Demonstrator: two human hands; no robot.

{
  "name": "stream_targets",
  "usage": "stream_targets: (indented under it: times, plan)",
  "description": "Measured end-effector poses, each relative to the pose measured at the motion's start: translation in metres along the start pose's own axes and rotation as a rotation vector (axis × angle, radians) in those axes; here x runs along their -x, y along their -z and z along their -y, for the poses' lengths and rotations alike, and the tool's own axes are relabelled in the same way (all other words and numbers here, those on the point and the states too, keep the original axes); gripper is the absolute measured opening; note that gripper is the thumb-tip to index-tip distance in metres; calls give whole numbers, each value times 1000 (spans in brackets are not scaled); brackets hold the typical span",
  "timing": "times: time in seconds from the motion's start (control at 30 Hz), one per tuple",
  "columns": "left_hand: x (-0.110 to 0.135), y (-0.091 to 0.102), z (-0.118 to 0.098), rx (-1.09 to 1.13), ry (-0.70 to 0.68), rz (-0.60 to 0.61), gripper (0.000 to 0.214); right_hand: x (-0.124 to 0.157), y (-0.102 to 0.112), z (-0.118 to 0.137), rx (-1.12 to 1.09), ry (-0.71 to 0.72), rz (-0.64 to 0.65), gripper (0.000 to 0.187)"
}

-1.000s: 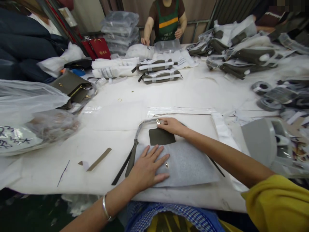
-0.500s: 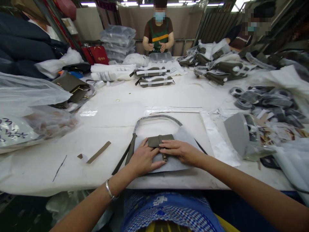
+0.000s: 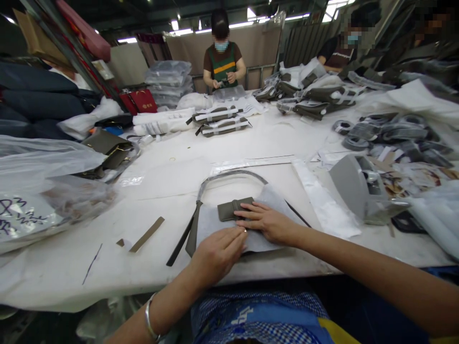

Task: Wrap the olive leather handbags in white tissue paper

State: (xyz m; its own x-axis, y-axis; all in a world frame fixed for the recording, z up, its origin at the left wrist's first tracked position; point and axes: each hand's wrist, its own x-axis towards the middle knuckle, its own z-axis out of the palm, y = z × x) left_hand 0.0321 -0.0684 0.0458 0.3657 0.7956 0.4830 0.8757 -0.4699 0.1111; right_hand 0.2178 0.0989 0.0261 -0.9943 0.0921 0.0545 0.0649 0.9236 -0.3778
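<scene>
Two hands: left hand point(image 3: 218, 253) bent onto sheet point(image 3: 211, 224), grip unclear; right hand point(image 3: 267, 220) flat, released, on bag point(image 3: 227, 210).
Bag: near centre of table point(image 3: 272, 138), mostly under sheet.
Left: strip point(image 3: 147, 228), plastic bags point(image 3: 46, 162).
Right: grey pad point(image 3: 346, 184).
Far: stacked wrapped bags point(image 3: 222, 122).

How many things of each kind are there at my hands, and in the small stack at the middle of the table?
Hands: 2, left hand and right hand
Olive bag: 1
Foam sheet: 1
Wrapped bags in the stack: 2
Total: 6
</scene>
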Motion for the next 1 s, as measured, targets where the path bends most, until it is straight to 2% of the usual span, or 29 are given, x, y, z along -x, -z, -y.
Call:
stream_targets:
  times: [0.1, 0.27, 0.5, 0.6, 0.67, 0.77, 1.0]
  plan:
    - [6, -13, -14, 28, 39, 63, 33, 0, 1, 0, 21, 7, -10, 63]
    - [20, -31, -27, -33, 74, 80, 42, -1, 4, 0, 43, 20, 4, 54]
    - [19, -29, -30, -40, 92, 90, 42, -4, 8, 4, 50, 13, 64, 59]
    - [18, -29, -29, -62, 48, 91, 42, -10, 10, 8, 90, 48, 0, 44]
    - [19, -29, -28, -82, 26, 82, 43, -16, 13, 11, 121, 125, -46, 30]
    - [23, -31, -23, -101, 15, 54, 46, -24, 18, 11, 161, 220, -36, 18]
    - [28, -38, -16, -83, -47, -94, 42, -34, 23, 8, 224, 267, 14, 9]
